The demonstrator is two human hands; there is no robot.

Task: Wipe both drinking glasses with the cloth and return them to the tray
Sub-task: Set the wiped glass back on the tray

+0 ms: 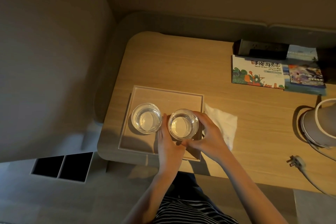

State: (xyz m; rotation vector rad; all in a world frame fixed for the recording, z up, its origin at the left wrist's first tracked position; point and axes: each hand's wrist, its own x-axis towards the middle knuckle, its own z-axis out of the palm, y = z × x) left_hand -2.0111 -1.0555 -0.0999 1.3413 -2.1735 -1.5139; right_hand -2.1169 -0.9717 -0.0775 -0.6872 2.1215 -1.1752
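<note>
Two drinking glasses stand upright on a pale square tray (140,148) at the left end of a light wooden desk (181,63), seen from above in dim, warm light. The left glass (146,118) stands free near the tray's left side; the right glass (183,124), just beside it, is cupped between both hands. The left hand (168,146) presses flat-fingered against its left wall, while the right hand (209,132) curls around its right side, fingers wrapped over the far edge. Whether this glass rests fully on the tray or is lifted slightly cannot be told from this angle. A white cloth (222,123) lies crumpled on the desk just right of the tray, partly under the right hand. Farther right lie a tourist map booklet (258,71) below a dark socket block (261,48), a white kettle (320,125) at the frame's edge, and a loose plug (295,162).
</note>
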